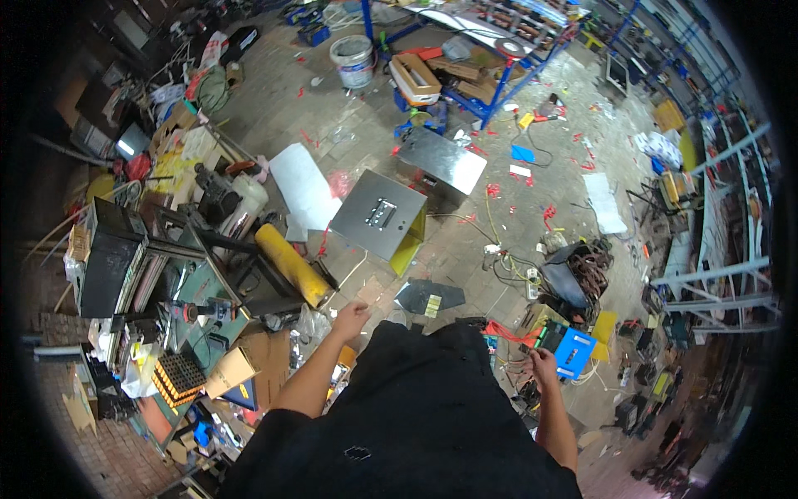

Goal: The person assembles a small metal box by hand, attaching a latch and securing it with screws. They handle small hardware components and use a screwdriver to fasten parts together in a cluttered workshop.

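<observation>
My left hand [352, 319] is held out above the floor, its fingers curled in. Whether anything small is between them I cannot make out. At the right, my right hand [542, 367] is closed on the near edge of a blue battery pack [575, 353] with a green and black end. Red wires [511, 333] run from that end toward my body. In front of me a grey metal box [379, 214] with a black handle on top stands on the floor, its yellowish side facing right. Behind it is a second, shiny metal box [445, 158].
A yellow cylinder [293, 264] lies at the left beside a cluttered bench [199, 308]. Flat on the floor are a white sheet [303, 187] and a dark plate [431, 295]. Coiled cables [590, 283] lie at the right. A white bucket [352, 62] and a blue-framed workbench [499, 91] stand farther off.
</observation>
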Available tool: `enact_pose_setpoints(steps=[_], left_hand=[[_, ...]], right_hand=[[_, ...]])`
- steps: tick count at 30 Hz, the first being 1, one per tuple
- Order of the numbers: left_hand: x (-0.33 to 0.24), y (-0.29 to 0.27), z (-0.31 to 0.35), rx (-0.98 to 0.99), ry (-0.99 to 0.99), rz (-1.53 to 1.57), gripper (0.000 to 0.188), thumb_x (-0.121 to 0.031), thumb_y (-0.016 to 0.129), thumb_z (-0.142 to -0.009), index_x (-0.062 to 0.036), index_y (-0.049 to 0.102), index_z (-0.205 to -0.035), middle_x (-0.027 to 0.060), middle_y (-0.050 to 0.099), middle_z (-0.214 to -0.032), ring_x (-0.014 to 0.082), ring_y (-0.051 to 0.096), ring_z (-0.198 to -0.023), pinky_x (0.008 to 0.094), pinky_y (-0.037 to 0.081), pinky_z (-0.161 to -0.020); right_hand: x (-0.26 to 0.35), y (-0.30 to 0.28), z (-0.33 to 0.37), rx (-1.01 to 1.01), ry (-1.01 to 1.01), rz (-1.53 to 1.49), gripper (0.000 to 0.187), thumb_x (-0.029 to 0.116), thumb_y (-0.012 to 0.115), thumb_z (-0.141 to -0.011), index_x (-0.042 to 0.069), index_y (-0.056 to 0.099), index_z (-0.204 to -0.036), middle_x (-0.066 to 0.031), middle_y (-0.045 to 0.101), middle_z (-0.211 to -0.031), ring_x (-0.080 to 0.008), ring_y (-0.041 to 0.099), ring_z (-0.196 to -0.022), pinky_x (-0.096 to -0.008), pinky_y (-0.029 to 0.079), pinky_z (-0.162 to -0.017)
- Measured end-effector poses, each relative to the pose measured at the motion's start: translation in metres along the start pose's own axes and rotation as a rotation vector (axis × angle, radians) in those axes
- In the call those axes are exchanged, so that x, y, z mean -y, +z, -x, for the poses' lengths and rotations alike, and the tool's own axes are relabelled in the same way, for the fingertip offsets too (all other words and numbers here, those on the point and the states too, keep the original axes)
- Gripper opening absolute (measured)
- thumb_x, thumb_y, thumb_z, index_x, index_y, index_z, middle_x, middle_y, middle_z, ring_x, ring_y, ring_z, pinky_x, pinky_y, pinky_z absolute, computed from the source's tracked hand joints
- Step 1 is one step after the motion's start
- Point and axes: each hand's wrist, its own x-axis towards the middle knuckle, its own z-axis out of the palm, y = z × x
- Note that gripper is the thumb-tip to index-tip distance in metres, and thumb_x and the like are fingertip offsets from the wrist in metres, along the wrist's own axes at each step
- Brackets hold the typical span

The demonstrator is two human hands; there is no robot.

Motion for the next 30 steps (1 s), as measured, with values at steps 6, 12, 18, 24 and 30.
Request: enact_pose_setpoints(steps=[6,12,18,24,30], left_hand=[[-0.073,0.005,-0.066,0.001,-0.066,0.075,0.044,-0.029,0.071,-0.089,-0.0015,0.066,-0.122,0.0142,0.073,-0.108,0.0227,0.070,-0.097,0.0341,0.055,-0.086],[-0.122,0.033,-0.120,-0.230,-0.068,0.024,0.041,-0.032,0.070,-0.089,-0.0049,0.067,-0.120,0.0119,0.074,-0.105,0.0256,0.071,-0.097,0.0369,0.055,-0.088],[-0.158,0.068,-0.160,-0.282,-0.081,-0.088,0.061,-0.030,0.068,-0.088,-0.0107,0.051,-0.143,0.0179,0.060,-0.136,0.0335,0.057,-0.126,0.0433,0.044,-0.108],[-0.184,0.084,-0.187,-0.215,-0.389,-0.297,0.083,-0.034,0.071,-0.082,-0.0127,0.036,-0.154,0.0175,0.046,-0.145,0.0373,0.044,-0.135,0.0456,0.039,-0.113],[-0.207,0.081,-0.195,-0.167,-0.428,-0.312,0.067,-0.026,0.070,-0.080,-0.0161,0.046,-0.141,0.0199,0.049,-0.133,0.0398,0.051,-0.127,0.0495,0.045,-0.106]], right_hand=[[0.017,-0.012,-0.010,0.010,0.282,-0.007,0.019,0.019,0.058,-0.102,0.003,0.061,-0.112,-0.0069,0.067,-0.081,-0.0166,0.068,-0.061,-0.0280,0.054,-0.051],[0.093,-0.037,-0.117,-0.010,0.345,0.028,0.012,0.021,0.058,-0.101,0.009,0.059,-0.104,-0.0042,0.061,-0.079,-0.0149,0.060,-0.058,-0.0289,0.051,-0.051],[0.261,-0.051,-0.256,0.163,0.080,-0.015,0.025,0.016,0.060,-0.101,0.001,0.062,-0.120,-0.0037,0.061,-0.081,-0.0135,0.060,-0.060,-0.0281,0.052,-0.053],[0.440,-0.003,-0.359,0.190,-0.105,-0.006,0.028,0.013,0.062,-0.098,-0.004,0.063,-0.120,-0.0085,0.066,-0.087,-0.0140,0.061,-0.064,-0.0273,0.048,-0.055],[0.573,0.058,-0.419,0.234,-0.228,0.103,0.029,0.016,0.061,-0.099,-0.003,0.065,-0.121,-0.0071,0.067,-0.090,-0.0139,0.063,-0.070,-0.0269,0.049,-0.060]])
